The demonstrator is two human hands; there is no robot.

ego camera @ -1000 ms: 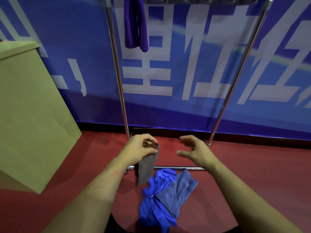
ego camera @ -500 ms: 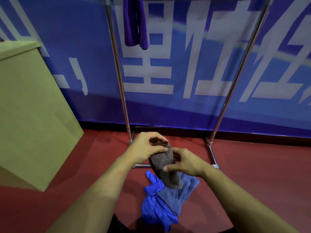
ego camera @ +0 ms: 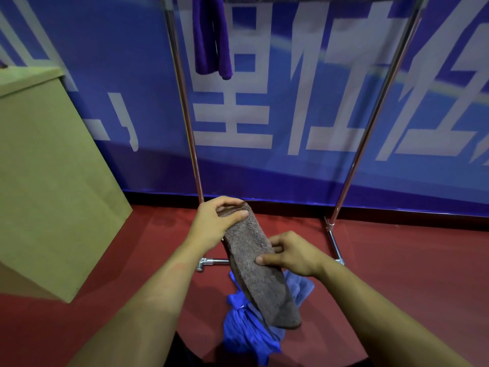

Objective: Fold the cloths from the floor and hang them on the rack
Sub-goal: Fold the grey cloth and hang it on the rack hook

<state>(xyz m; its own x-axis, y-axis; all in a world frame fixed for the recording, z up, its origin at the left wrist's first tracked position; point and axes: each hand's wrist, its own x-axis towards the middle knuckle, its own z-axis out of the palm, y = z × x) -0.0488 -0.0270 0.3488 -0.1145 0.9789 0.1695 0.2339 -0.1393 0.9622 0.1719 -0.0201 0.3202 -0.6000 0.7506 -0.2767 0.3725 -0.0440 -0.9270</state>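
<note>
Within 1 second joined by the right hand, now pinching the grey cloth at 6 o'clock from the left hand gripping its top, above the blue cloths on the floor, folding likely underway.

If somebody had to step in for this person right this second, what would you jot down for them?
Left hand: grips the top end of the grey cloth.
Right hand: pinches the same cloth at its middle, thumb on top.
The cloth is held in the air, slanting down toward the person, already narrowed into a strip.
Done: a purple cloth hangs on the rack.
Left: finish this cloth and hang it, then the blue cloths heaped on the red floor.
</note>
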